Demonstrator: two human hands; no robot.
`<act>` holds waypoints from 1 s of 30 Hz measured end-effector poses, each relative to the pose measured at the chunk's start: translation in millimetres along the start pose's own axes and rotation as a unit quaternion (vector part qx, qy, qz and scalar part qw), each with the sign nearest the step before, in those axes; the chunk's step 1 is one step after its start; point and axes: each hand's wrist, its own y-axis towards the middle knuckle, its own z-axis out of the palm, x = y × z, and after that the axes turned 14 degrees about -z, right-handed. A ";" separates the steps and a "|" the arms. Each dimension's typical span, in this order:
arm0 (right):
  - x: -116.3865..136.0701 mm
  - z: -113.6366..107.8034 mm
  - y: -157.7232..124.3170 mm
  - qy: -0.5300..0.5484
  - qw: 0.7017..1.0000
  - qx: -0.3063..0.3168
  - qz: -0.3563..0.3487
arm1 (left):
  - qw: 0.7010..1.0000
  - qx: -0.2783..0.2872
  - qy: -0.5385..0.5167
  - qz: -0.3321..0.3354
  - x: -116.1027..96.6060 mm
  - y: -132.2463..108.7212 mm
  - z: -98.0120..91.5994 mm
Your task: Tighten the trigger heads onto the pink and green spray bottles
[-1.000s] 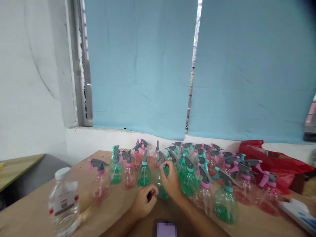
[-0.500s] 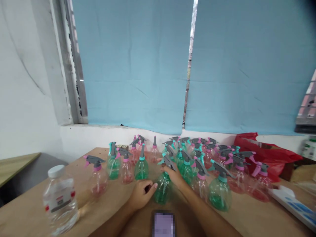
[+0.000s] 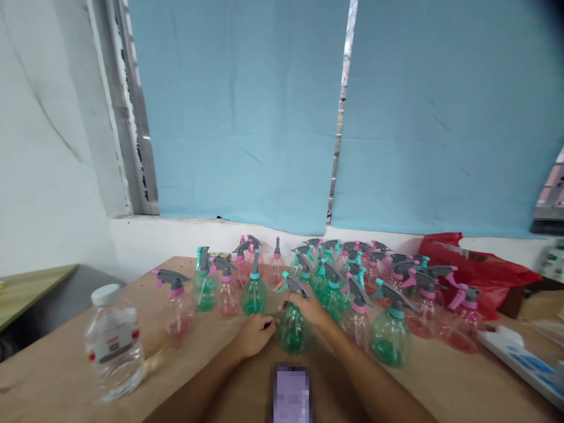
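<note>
A dark-edged, phone-shaped rectangle, its lilac face pixelated, is nearest, at the bottom edge. Around it stretches the smooth, brown, wood-like surface. At left stands a clear plastic water bottle, round-shouldered and ribbed, with a white screw cap and a printed label. At right, a rounded, translucent green spray bottle stands beside a slimmer-looking clear pink one.

Between them, on the surface in front of the person, a green spray bottle stands nearly upright, bulbous below, with a grey plastic head and turquoise trigger. The right hand is closed around its upper part, just below the head, fingers bent. The left hand is loosely curled just beside the bottle, a small gap at the thumb; whether it touches or holds anything cannot be told.

A flat white carton with blue print lies at far right. Farther back crowd more glossy pink and green spray bottles, then a crumpled red plastic bag. Behind them, smooth, faintly creased light-blue curtains hang before the white wall.
</note>
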 end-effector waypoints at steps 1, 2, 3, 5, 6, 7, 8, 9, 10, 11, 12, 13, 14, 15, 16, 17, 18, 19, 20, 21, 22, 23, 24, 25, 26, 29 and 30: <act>0.5 -1.5 -0.7 0.004 1.000 0.000 -0.006 | 1.000 0.009 0.015 0.000 0.1 -0.1 -0.1; 1.5 -2.4 -1.7 0.006 1.000 0.002 -0.010 | 1.000 0.013 0.028 0.002 -0.3 -0.6 -0.4; 2.9 -2.8 -2.8 0.009 1.000 0.005 -0.012 | 0.999 0.015 0.040 0.007 -1.0 -1.5 -1.0; 5.9 -2.3 -4.9 0.020 1.000 0.011 -0.011 | 0.997 0.022 0.067 0.019 -3.0 -3.5 -2.4; 7.3 -1.8 -5.6 0.028 0.999 0.016 -0.009 | 0.996 0.025 0.077 0.026 -3.9 -4.4 -3.1; 8.3 -1.5 -6.0 0.035 0.999 0.020 -0.006 | 0.996 0.026 0.082 0.031 -4.6 -5.2 -3.6; 8.8 -1.3 -6.2 0.040 0.999 0.025 -0.003 | 0.995 0.027 0.085 0.036 -5.0 -5.7 -4.0; 8.9 -1.3 -6.3 0.041 0.999 0.028 0.000 | 0.995 0.026 0.086 0.039 -5.2 -6.1 -4.2; 8.5 -1.4 -6.2 0.040 0.999 0.030 0.003 | 0.995 0.025 0.087 0.042 -5.0 -6.3 -4.2; 7.7 -1.7 -6.2 0.039 0.999 0.029 0.005 | 0.995 0.023 0.089 0.044 -4.7 -6.5 -3.9; 6.7 -1.9 -6.3 0.038 0.999 0.024 0.008 | 0.995 0.022 0.091 0.046 -4.2 -6.5 -3.6; 5.4 -2.1 -6.6 0.039 0.999 0.013 0.011 | 0.994 0.021 0.095 0.049 -3.6 -6.6 -3.1; 4.1 -2.3 -7.1 0.042 0.999 -0.001 0.015 | 0.993 0.019 0.101 0.051 -3.0 -6.7 -2.7; 2.9 -2.5 -7.7 0.044 0.999 -0.014 0.020 | 0.993 0.018 0.106 0.055 -2.6 -6.7 -2.3; 1.7 -2.7 -8.5 0.047 0.998 -0.025 0.026 | 0.992 0.017 0.110 0.060 -2.3 -6.8 -2.0; 0.8 -3.0 -9.2 0.049 0.998 -0.031 0.032 | 0.991 0.018 0.113 0.066 -2.2 -6.9 -1.8; 0.1 -3.4 -10.0 0.050 0.998 -0.032 0.034 | 0.991 0.019 0.115 0.071 -2.4 -7.2 -1.8; -0.4 -3.9 -10.5 0.050 0.998 -0.027 0.033 | 0.990 0.021 0.116 0.073 -3.0 -7.5 -2.0; -0.6 -4.4 -11.0 0.048 0.998 -0.021 0.029 | 0.990 0.023 0.117 0.073 -3.8 -7.9 -2.4; -0.5 -4.9 -11.2 0.043 0.999 -0.016 0.023 | 0.990 0.024 0.119 0.070 -4.8 -8.4 -3.0; -0.1 -5.4 -11.3 0.038 0.999 -0.012 0.018 | 0.990 0.026 0.121 0.067 -6.0 -9.0 -3.7; 0.6 -5.8 -11.2 0.034 0.999 -0.008 0.015 | 0.990 0.027 0.123 0.064 -7.3 -9.6 -4.5; 1.6 -6.0 -11.0 0.032 0.999 -0.004 0.013 | 0.990 0.028 0.124 0.062 -8.5 -10.2 -5.3; 2.7 -6.0 -10.7 0.032 0.999 0.001 0.011 | 0.990 0.028 0.124 0.062 -9.5 -10.6 -6.0; 4.0 -5.8 -10.3 0.034 0.999 0.007 0.010 | 0.990 0.029 0.124 0.062 -10.2 -10.9 -6.6; 7.0 -4.5 -9.6 0.038 0.999 0.011 0.012 | 0.990 0.031 0.125 0.058 -10.8 -10.8 -7.4; 7.4 -4.0 -9.5 0.037 0.999 0.009 0.013 | 0.990 0.031 0.128 0.057 -10.7 -10.6 -7.3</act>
